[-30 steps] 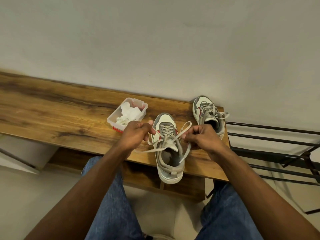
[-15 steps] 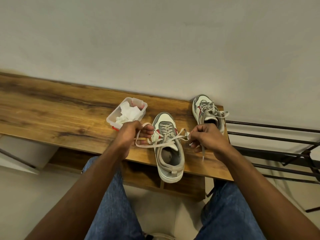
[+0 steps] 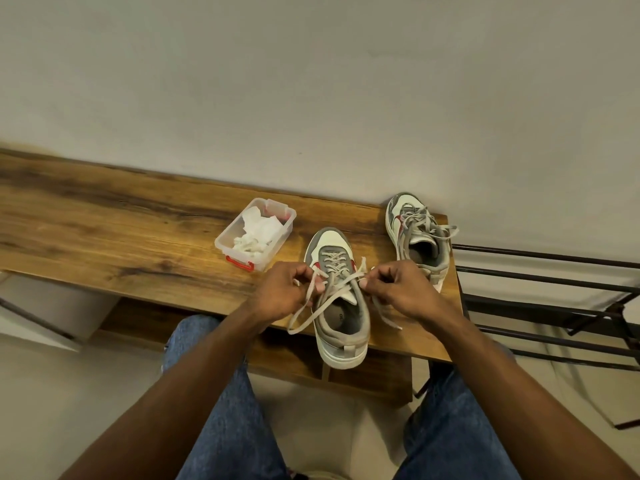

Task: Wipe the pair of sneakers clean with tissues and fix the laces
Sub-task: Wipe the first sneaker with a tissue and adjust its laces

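Head view: far sneaker (image 3: 417, 237) laced; both hands (image 3: 282, 289) (image 3: 398, 289) pinching near sneaker (image 3: 341, 306) laces (image 3: 337, 289), bow unfinished.

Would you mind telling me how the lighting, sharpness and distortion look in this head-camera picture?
Head view: light is soft and warm, without glare; wide-angle bending curves the bench edge; both hands, the laces and the tissue box look sharp.

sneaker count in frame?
2. One sneaker sits at the bench's near edge, its laces pinched by the left hand and right hand. The other sneaker stands at the bench's right end by the wall. None seem hidden.
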